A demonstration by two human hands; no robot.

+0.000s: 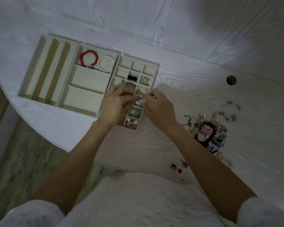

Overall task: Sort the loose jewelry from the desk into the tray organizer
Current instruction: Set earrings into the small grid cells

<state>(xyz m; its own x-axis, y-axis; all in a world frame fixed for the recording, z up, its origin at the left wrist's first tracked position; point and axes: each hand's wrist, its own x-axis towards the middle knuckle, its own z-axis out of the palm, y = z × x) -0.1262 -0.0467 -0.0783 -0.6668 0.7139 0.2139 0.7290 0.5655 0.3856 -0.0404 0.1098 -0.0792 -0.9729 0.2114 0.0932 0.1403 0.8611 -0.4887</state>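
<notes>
Over the small-celled section of the tray organizer (154, 69), a person's left hand (115, 104) and right hand (159, 107) are meeting, fingers of both curling in to pinch a small pale jewelry piece (140, 102) held just above the grid; what the piece is cannot be told in the dim light. Judging from the fine grip, it could be slipping and dropping into a wrong cell, perhaps the green-filled cell (134, 112) directly below, or bouncing onto the desk (220, 89). Both hands are covering the middle cells, hiding the target from view. Black studs (132, 77) and gold earrings (145, 80) are already sitting in cells beyond, while a red bracelet (88, 58) and a pearl bracelet (106, 63) are lying in the wider middle section. Well to the right, a loose jewelry pile (208, 128) is waiting unsorted, with coloured studs (178, 168) lying near the desk's edge.
</notes>
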